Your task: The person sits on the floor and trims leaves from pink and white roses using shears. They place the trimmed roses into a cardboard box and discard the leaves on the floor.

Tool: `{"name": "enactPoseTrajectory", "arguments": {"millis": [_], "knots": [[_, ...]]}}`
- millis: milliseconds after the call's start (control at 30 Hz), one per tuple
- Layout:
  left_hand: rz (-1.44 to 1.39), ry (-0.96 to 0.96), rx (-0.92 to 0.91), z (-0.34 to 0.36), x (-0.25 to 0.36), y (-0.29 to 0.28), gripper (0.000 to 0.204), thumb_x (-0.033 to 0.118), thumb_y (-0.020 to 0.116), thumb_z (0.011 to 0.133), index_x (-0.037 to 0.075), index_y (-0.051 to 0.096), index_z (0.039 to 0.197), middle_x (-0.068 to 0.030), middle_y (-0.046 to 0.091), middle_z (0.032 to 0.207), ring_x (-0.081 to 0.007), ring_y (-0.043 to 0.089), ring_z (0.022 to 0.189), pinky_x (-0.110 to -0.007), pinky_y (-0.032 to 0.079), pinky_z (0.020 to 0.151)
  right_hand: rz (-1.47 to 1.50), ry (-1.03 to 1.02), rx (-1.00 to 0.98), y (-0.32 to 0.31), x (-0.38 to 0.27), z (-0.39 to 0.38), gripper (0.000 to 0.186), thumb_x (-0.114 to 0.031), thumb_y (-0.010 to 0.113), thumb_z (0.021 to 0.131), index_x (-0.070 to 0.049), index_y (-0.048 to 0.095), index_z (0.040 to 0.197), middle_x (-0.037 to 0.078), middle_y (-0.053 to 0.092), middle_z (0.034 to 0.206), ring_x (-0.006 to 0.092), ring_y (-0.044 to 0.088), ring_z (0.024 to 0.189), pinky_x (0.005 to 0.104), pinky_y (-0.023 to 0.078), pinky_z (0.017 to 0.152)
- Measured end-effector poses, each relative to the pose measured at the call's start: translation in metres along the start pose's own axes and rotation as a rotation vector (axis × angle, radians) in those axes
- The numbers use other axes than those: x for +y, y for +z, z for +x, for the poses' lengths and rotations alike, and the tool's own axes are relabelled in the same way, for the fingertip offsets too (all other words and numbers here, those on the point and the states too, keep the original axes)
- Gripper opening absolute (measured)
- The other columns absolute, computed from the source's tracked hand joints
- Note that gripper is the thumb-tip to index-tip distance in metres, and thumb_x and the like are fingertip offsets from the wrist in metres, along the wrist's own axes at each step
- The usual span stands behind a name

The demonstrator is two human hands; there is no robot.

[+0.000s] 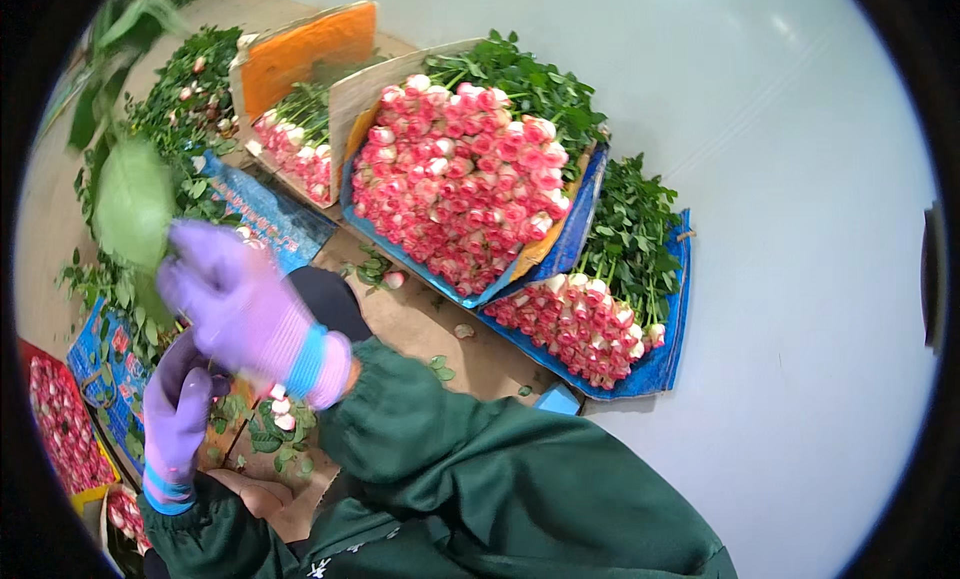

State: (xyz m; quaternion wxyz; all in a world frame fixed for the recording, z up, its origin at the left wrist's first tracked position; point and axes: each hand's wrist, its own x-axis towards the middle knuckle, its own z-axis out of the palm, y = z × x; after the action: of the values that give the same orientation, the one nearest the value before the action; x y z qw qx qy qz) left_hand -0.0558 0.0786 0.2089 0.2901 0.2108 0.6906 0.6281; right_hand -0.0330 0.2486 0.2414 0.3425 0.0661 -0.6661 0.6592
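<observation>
Both hands wear lavender knit gloves with blue-striped cuffs. My right hand (pixel 225 304) is blurred at the left middle, its fingers against a leafy green stem (pixel 135 204) that rises toward the upper left; whether they grip it is unclear. Just below, my left hand (pixel 180 419) is closed around a thin stem, partly hidden behind my right hand. Loose leaves and pale rose heads (pixel 282 407) lie beside my left hand on the brown board (pixel 440 354).
Large wrapped bunches of pink-white roses (pixel 450 179) (pixel 585 324) lie ahead and right, a smaller bunch (pixel 295 159) behind. Leafy cuttings (pixel 190 99) and blue sheets (pixel 270 219) cover the left. A red-wrapped bunch (pixel 65 419) sits lower left. A pale grey surface (pixel 780 329) spans the right.
</observation>
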Motion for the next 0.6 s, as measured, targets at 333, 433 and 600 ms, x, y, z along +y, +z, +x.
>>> {"name": "enactPoseTrajectory", "arguments": {"millis": [333,433,600], "knots": [[0.054,-0.098,0.299,-0.057,-0.02,-0.12,0.04,0.026,0.045,0.096,0.003,0.041,0.129,-0.0032,0.055,0.093,-0.006,0.047,0.068,-0.015,0.034,0.054,-0.478,0.002,0.687,-0.292,-0.089,-0.031,0.02,-0.015,0.055,0.089,0.001,0.056,0.1,0.007,0.062,0.076,0.0134,0.061,0.055,0.0212,0.044,0.042],[-0.023,-0.074,0.343,-0.075,-0.016,-0.138,0.042,0.029,0.045,0.095,0.003,0.041,0.129,0.0007,0.055,0.09,-0.0037,0.048,0.069,-0.013,0.035,0.053,-0.637,0.104,0.843,-0.36,-0.1,-0.058,0.025,-0.016,0.056,0.09,0.001,0.056,0.107,0.005,0.062,0.074,0.0119,0.06,0.053,0.0201,0.04,0.041],[-0.034,-0.098,0.531,-0.092,-0.026,-0.155,0.047,0.037,0.048,0.093,0.007,0.042,0.129,0.0018,0.056,0.089,-0.0028,0.05,0.067,-0.013,0.036,0.051,-0.44,0.167,1.019,-0.425,-0.063,-0.069,0.028,-0.011,0.054,0.09,0.002,0.052,0.115,0.006,0.062,0.076,0.0148,0.06,0.052,0.0216,0.039,0.038]]}}
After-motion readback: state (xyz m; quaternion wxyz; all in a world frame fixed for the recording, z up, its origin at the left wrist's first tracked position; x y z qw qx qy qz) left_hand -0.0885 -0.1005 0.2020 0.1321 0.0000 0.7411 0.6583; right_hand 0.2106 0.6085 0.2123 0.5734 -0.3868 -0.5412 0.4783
